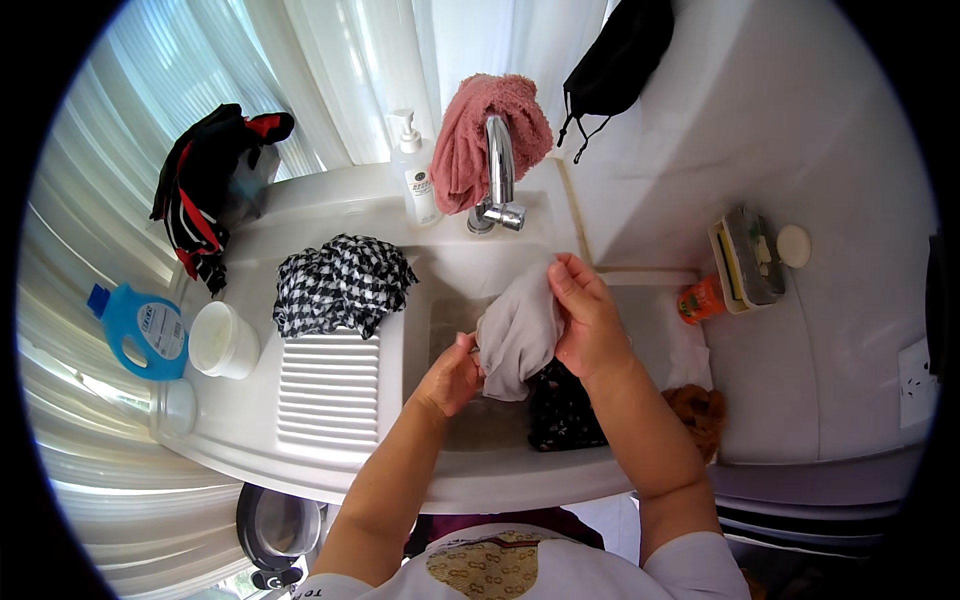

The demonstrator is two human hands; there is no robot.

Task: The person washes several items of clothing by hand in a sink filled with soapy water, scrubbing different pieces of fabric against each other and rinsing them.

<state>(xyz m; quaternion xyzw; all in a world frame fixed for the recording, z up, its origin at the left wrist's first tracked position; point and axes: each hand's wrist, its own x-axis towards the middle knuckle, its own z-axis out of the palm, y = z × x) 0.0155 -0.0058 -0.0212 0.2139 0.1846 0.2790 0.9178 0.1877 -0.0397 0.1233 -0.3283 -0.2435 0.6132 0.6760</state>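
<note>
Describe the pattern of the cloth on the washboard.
Houndstooth cloth, black and white, best in the head view.

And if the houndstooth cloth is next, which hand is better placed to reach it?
Probably the left hand: it is nearer the houndstooth cloth, bunched at the washboard's far end. The right hand is farther across, pinching the light grey cloth.

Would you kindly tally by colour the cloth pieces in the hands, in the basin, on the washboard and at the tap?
Light grey cloth, between the left hand and right hand: 1
Black patterned cloth: 1
Black-and-white checked cloth, on the washboard: 1
Pink towel, at the tap: 1
Total: 4
</note>
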